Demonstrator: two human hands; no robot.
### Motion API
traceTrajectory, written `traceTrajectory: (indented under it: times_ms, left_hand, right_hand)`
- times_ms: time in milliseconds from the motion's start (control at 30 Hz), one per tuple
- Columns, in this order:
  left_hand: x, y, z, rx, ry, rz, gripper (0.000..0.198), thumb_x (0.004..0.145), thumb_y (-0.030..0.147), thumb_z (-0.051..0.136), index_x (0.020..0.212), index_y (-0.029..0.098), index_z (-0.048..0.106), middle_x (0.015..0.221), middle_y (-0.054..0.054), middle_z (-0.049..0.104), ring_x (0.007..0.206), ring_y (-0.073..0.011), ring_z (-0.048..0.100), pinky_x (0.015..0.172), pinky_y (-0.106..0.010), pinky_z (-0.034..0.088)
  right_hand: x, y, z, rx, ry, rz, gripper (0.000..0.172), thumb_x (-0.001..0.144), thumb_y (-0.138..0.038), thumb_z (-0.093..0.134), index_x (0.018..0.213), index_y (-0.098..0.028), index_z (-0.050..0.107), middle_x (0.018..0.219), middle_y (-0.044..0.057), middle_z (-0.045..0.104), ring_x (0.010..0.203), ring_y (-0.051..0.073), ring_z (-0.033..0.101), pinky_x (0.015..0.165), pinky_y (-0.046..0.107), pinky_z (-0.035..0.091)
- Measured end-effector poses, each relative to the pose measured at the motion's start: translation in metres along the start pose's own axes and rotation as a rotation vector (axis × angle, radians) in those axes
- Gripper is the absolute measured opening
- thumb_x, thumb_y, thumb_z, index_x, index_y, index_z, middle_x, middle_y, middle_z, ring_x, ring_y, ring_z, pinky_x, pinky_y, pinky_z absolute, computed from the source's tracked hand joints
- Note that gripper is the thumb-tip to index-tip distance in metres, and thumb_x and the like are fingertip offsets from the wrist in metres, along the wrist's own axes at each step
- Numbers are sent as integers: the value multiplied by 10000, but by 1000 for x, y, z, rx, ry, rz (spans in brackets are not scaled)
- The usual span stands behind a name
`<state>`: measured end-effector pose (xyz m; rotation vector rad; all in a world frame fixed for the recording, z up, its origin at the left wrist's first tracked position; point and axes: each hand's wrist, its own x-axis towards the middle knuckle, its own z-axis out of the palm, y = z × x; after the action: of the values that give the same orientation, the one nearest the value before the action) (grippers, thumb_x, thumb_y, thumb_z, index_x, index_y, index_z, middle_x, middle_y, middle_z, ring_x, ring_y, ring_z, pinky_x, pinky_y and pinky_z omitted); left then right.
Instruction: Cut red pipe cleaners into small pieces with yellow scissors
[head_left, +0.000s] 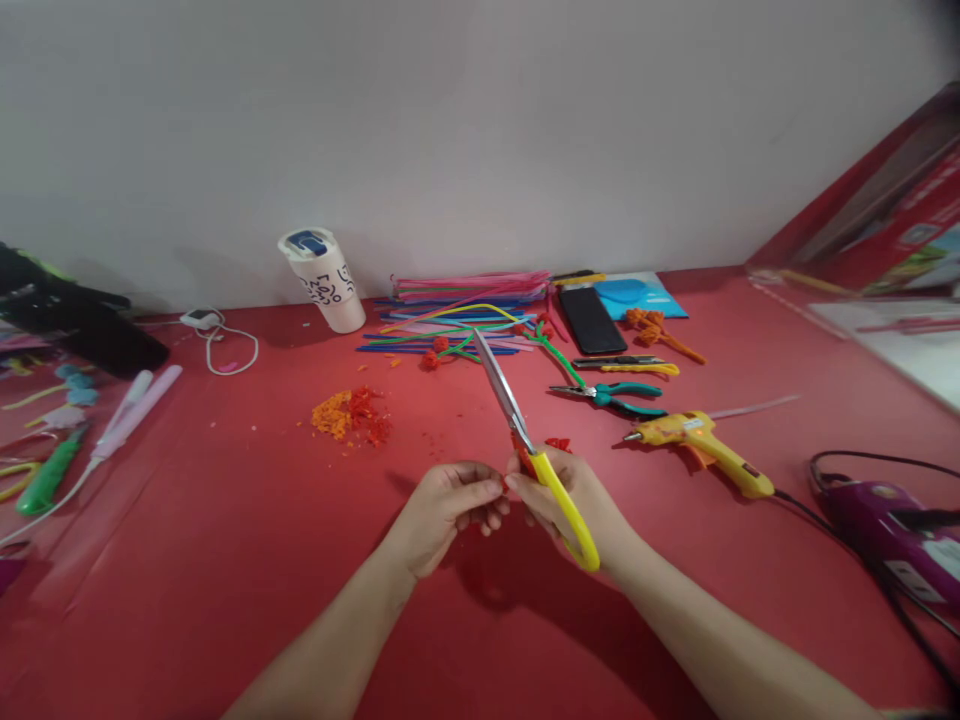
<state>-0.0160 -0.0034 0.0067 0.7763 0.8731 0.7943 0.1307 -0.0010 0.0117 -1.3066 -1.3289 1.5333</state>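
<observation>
My right hand (577, 492) is closed around a pair of scissors (559, 500) with yellow handles, the blades pointing up and away to the left. Against it, my left hand (442, 505) pinches a small red piece (505, 484) between thumb and forefinger; the fingertips of both hands meet there and mostly hide it. More red material (558, 444) shows just behind my right hand. Beyond my left hand lies a pile of orange clippings (331, 415) with red clippings (369, 414) beside it on the red tabletop (262, 560).
Pipe cleaners (465, 290) in several colours lie along the wall, near a white tumbler (322, 285). To the right are a black phone (592, 321), green-handled pliers (611, 396), a utility knife (622, 362) and a yellow glue gun (701, 445) with its cord. A green-handled tool (51, 475) lies left.
</observation>
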Motion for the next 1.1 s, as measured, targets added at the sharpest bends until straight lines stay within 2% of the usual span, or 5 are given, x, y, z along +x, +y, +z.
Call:
traceTrajectory:
  times_ms: [167, 300, 500, 633, 1100]
  left_hand:
    - [1, 0, 3, 188, 139, 88, 124, 618, 220, 629, 667, 120, 575, 526, 7, 562, 462, -82, 490, 480, -211, 388]
    - [1, 1, 3, 194, 194, 92, 105, 616, 206, 619, 658, 125, 569, 503, 16, 554, 445, -78, 486, 467, -206, 388]
    - [3, 9, -10, -22, 366, 261, 100, 633, 200, 611, 693, 132, 568, 568, 8, 586, 468, -60, 499, 472, -179, 385]
    - [4, 17, -20, -116, 448, 347, 94, 622, 183, 618, 683, 136, 565, 578, 11, 591, 464, -55, 504, 448, -164, 376]
    - [3, 23, -25, -150, 438, 422, 12, 646, 145, 592, 658, 142, 593, 544, 32, 566, 465, -47, 498, 445, -157, 373]
  right_hand:
    - [2, 2, 1, -88, 10, -30, 142, 673, -276, 512, 629, -185, 413, 398, -112, 301, 333, 31, 256, 349, 173, 217]
    - [3, 0, -1, -202, 10, -69, 198, 683, -340, 495, 608, -183, 399, 468, -81, 340, 416, 52, 308, 403, 186, 251]
    - [1, -4, -13, -798, 45, -167, 312, 656, -491, 513, 637, -195, 417, 494, -57, 396, 434, 75, 331, 429, 198, 220]
    - [-3, -8, -11, -1000, -12, -197, 360, 689, -549, 451, 768, -198, 457, 532, -16, 492, 474, 119, 458, 442, 205, 218]
    - [-1, 4, -10, -1227, -84, -239, 321, 790, -485, 325, 754, -190, 444, 562, 24, 553, 468, 142, 485, 436, 246, 149]
